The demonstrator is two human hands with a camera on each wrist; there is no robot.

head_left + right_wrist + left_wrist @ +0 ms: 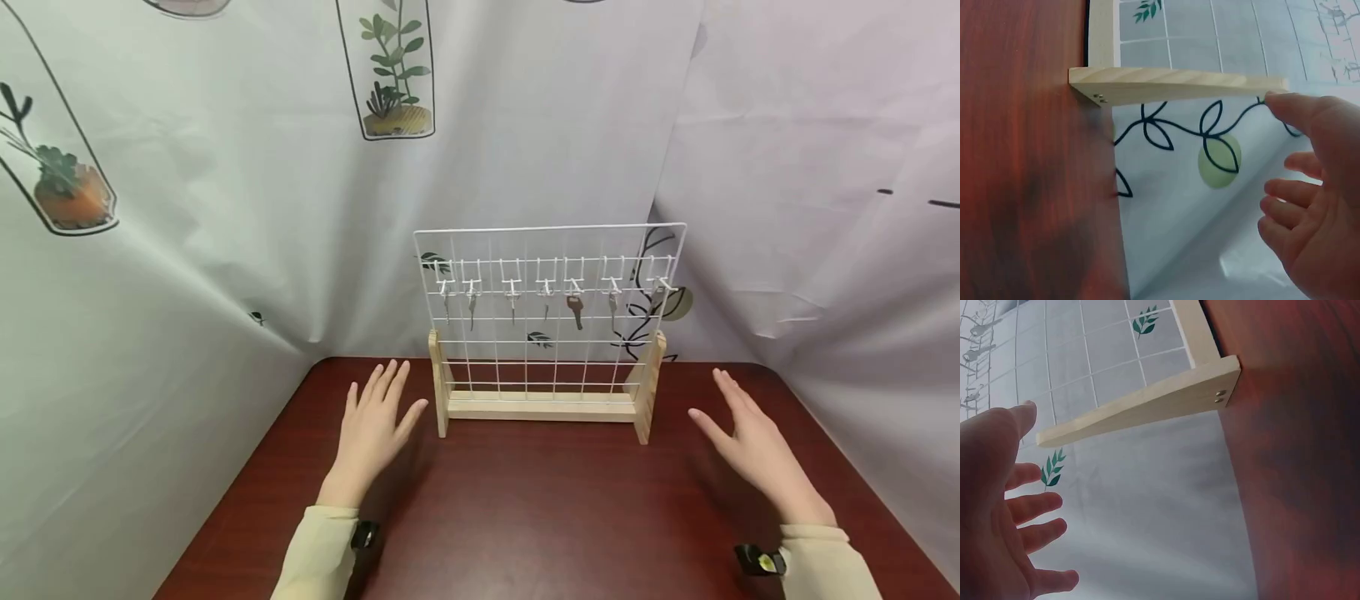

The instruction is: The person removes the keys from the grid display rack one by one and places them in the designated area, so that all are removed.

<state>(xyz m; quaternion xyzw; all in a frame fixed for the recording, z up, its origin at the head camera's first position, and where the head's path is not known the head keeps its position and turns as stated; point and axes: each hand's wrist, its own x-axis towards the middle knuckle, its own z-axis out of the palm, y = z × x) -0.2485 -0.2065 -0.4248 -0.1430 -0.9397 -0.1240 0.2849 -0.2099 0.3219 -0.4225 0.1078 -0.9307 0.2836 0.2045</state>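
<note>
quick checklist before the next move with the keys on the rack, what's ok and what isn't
1. Left grip free: ok, fingers extended, holding nothing.
2. Right grip free: ok, fingers extended, holding nothing.
3. Rack standing on the table: ok.
4. Brown key hanging on the rack: ok.
5. Either grip already on a key: not ok, neither touches one.
6. Every key fully seated on its hook: cannot tell, too small.

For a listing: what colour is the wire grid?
The wire grid is white, clearest in the head view.
</note>
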